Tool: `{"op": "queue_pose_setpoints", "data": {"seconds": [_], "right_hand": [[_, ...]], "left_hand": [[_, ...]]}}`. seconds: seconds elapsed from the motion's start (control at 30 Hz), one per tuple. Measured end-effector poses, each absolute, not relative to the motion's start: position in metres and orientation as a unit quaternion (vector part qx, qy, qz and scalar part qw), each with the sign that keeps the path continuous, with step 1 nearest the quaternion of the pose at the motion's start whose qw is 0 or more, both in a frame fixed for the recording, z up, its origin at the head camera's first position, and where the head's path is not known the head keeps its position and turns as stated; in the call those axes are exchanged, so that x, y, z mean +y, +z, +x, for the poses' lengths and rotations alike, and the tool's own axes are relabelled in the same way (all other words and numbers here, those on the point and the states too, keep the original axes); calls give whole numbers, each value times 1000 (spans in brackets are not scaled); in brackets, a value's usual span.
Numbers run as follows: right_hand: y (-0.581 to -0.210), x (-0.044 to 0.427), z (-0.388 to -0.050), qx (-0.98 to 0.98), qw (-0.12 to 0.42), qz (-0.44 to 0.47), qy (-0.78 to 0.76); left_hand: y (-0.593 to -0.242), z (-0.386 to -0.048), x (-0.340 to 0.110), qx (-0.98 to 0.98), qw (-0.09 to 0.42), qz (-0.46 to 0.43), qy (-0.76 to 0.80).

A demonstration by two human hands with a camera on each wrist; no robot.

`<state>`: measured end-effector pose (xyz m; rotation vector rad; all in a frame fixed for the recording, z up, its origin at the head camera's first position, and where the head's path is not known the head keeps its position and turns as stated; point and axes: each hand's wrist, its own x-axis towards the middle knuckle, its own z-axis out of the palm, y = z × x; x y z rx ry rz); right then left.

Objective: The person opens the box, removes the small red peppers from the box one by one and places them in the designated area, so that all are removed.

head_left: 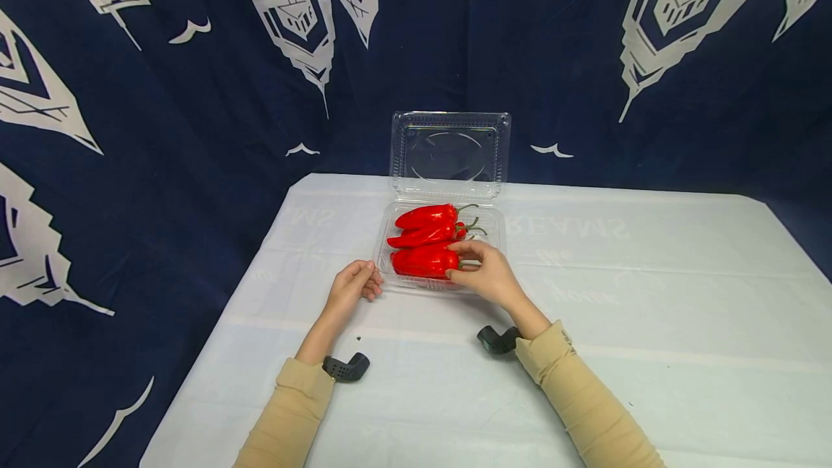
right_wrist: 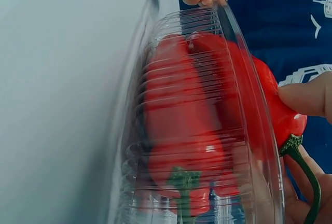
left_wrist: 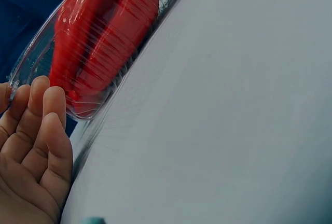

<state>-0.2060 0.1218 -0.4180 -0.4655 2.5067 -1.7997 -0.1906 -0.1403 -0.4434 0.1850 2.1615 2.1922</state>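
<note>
A clear plastic clamshell container [head_left: 499,226] holds several glossy red peppers [head_left: 425,217] with green stems. Its lid [head_left: 448,154] stands raised at the back. My right hand [head_left: 484,273] grips the frontmost red pepper [head_left: 422,262] near its stem end, thumb on one side and fingers on the other. The right wrist view shows that pepper [right_wrist: 267,97] above the rim, with another pepper [right_wrist: 176,99] seen through the ribbed wall. At the container's front left corner, my left hand [head_left: 353,287] pinches the rim; part of the thumb is cut off in the left wrist view.
A white cloth [head_left: 617,309] with faint mirrored lettering covers the table. Behind it hangs a dark blue curtain [head_left: 520,78] with white building shapes. Black wrist devices [head_left: 347,367] sit on both forearms.
</note>
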Motion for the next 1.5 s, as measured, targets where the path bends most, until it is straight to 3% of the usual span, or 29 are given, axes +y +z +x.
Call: {"op": "queue_pose_setpoints", "data": {"seconds": [0.77, 1.5], "right_hand": [[-408, 134, -209, 797, 18, -129, -590], [-389, 154, -207, 761, -14, -107, -639]], "left_hand": [[-444, -191, -141, 701, 28, 65, 710], [-444, -190, -141, 701, 25, 64, 710]]}}
